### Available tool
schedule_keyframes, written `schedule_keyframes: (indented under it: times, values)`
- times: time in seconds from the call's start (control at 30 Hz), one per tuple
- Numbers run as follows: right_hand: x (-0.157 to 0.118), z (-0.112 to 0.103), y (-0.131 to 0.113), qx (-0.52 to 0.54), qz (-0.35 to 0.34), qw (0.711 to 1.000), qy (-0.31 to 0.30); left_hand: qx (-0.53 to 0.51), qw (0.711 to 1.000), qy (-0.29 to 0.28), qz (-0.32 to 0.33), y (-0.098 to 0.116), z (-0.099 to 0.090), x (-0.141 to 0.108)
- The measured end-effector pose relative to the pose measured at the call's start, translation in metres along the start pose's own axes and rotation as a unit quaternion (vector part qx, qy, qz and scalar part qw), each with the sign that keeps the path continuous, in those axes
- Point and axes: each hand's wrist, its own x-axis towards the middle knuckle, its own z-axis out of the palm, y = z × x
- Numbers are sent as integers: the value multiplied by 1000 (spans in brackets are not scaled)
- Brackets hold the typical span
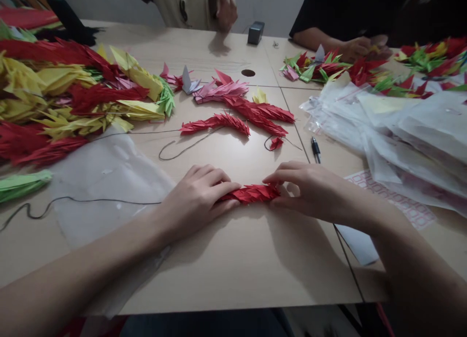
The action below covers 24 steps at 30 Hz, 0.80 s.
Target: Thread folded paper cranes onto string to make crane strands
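Observation:
A string of red folded-paper cranes (253, 194), packed tightly together, lies on the table (233, 274) in front of me. My left hand (200, 191) is closed around its left end. At the other end, the thumb and fingers of my right hand (302, 188) pinch the red paper. From beneath my left wrist a dark cord (109, 200) runs out to the left across a clear plastic bag (105, 181). Just beyond my hands lie more red strings (215, 124), with a small loose red piece (276, 143) on a thread.
Red, yellow and green paper strings (73, 94) are heaped at left. Plastic bags (401, 137), a pen (315, 150) and a printed sheet (397, 201) lie at right. Two people are across the table; one person's hands (359, 49) handle paper. A small dark box (256, 32) stands at the back.

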Motion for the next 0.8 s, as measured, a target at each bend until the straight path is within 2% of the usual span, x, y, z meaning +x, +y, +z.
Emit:
schedule_keyframes:
  times: [0.13,0.33,0.53,0.8]
  values:
    - [4,8,-4,5,3,1000,19,18,1000,18,14,0,1,0]
    - [6,14,-2,4,-4,999,48,14,996,-3,92,-3,2,-1]
    - [7,11,-6,23,-10,999,37,4,997,-13,79,-2,2,-2]
    - [3,6,-5,67,-3,998,19,-4,998,14,64,1,4,-2]
